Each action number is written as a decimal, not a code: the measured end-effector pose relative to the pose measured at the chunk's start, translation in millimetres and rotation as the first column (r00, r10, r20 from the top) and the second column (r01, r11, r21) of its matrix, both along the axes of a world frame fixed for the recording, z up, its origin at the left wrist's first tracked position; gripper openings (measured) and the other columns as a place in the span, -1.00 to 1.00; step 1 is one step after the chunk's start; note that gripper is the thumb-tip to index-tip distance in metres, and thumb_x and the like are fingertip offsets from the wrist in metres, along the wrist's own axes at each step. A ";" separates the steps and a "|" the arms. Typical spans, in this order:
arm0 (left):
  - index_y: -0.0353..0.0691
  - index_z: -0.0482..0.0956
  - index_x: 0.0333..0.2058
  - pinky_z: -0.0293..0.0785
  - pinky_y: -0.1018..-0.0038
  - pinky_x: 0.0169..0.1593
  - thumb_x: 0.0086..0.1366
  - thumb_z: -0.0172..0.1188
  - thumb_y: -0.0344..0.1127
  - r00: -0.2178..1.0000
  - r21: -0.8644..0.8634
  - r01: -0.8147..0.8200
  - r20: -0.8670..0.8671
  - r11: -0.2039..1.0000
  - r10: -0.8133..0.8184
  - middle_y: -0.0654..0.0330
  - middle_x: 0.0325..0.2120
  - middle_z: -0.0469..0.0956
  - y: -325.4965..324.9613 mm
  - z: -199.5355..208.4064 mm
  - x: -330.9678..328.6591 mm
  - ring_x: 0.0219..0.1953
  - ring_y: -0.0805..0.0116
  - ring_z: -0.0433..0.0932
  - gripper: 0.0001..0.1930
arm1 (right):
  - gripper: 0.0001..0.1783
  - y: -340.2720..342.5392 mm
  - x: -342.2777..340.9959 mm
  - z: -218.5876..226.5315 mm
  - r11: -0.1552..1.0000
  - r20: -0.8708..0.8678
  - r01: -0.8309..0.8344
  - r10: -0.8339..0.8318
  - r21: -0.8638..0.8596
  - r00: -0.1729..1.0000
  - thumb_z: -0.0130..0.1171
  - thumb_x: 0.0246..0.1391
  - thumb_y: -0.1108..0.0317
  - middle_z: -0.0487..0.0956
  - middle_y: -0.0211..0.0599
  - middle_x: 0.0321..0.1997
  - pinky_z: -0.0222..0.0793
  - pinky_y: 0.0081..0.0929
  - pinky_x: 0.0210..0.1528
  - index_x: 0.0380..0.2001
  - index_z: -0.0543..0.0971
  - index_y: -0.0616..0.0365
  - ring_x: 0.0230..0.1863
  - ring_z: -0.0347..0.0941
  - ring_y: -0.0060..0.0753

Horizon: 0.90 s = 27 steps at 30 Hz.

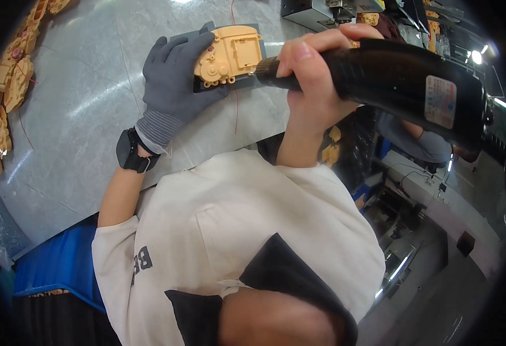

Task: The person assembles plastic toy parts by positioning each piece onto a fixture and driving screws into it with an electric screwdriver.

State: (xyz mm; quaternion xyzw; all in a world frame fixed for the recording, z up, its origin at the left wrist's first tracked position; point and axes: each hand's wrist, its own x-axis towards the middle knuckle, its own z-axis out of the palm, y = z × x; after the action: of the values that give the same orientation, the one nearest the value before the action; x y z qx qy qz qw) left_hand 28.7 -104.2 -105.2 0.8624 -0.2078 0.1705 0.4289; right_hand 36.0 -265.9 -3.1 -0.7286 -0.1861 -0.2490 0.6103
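Observation:
A yellow plastic housing, with round bosses and a raised rectangular part, rests in a dark grey block on the table. My left hand, in a grey glove, grips its left side, index finger along the top and thumb near the lower edge. My right hand, bare, is wrapped round a black electric screwdriver held sideways. The screwdriver's knurled nose comes up to the housing's right side; whether its tip touches cannot be made out. A thin red wire shows below the block.
More yellow plastic parts with red wires are piled along the left edge of the grey metal table. A metal device stands at the back. Below the table at left is a blue bin. Another person's sleeve appears at right.

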 end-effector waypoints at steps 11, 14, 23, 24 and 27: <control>0.03 0.36 0.06 0.35 0.18 0.09 -0.17 0.45 0.00 0.998 -0.052 0.004 -0.057 0.999 -0.007 0.22 -0.28 0.53 2.7 -11.4 -1.4 -0.18 0.14 0.51 -0.24 | -0.45 7.9 6.5 2.1 0.970 -0.061 -0.032 0.048 0.240 0.997 0.03 -0.16 0.67 0.39 -0.20 -0.67 0.32 -0.42 -0.58 -0.03 0.18 0.25 -0.76 0.27 -0.40; 0.03 0.37 0.05 0.37 0.22 0.07 -0.17 0.45 -0.01 0.999 -0.035 -0.011 -0.037 0.999 0.010 0.22 -0.27 0.53 4.7 -14.1 -0.5 -0.19 0.14 0.51 -0.24 | -0.42 11.5 3.0 3.4 0.994 -0.112 0.078 -0.069 0.081 0.991 0.04 -0.15 0.68 0.38 -0.21 -0.67 0.32 -0.38 -0.59 0.01 0.18 0.21 -0.76 0.28 -0.38; -0.17 0.39 0.04 0.40 0.28 0.00 -0.25 0.49 -0.22 0.998 -0.023 0.049 -0.047 0.999 -0.050 0.10 -0.15 0.54 7.0 -9.0 0.6 -0.14 0.11 0.52 -0.22 | -0.44 11.7 2.0 -7.2 0.945 -0.078 0.025 0.001 0.325 0.997 0.21 -0.16 0.65 0.52 -0.32 -0.56 0.31 -0.78 -0.37 -0.07 0.21 0.31 -0.64 0.41 -0.62; -0.17 0.39 0.04 0.40 0.28 0.00 -0.24 0.49 -0.22 0.996 -0.075 0.073 -0.042 0.995 -0.076 0.10 -0.15 0.54 5.1 -4.5 2.2 -0.14 0.11 0.52 -0.22 | -0.44 10.1 2.0 -8.5 0.945 -0.079 0.026 0.000 0.325 0.997 0.21 -0.16 0.65 0.52 -0.32 -0.56 0.31 -0.78 -0.37 -0.07 0.21 0.31 -0.64 0.41 -0.62; -0.18 0.39 0.04 0.40 0.28 -0.01 -0.24 0.49 -0.22 0.995 -0.120 0.097 -0.020 0.988 -0.100 0.10 -0.15 0.54 3.3 1.4 3.4 -0.15 0.11 0.52 -0.22 | -0.47 1.2 5.5 -12.0 0.984 -0.009 -0.001 0.003 0.179 1.000 0.22 -0.18 0.65 0.52 -0.34 -0.52 0.26 -0.78 -0.33 -0.11 0.23 0.33 -0.60 0.39 -0.64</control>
State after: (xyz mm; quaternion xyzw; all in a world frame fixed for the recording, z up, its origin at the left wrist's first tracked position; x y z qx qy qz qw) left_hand 32.1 -100.9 -103.8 0.8260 -0.2342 0.1501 0.4902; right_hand 41.5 -264.6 -15.0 -0.6717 -0.1611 -0.2607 0.6745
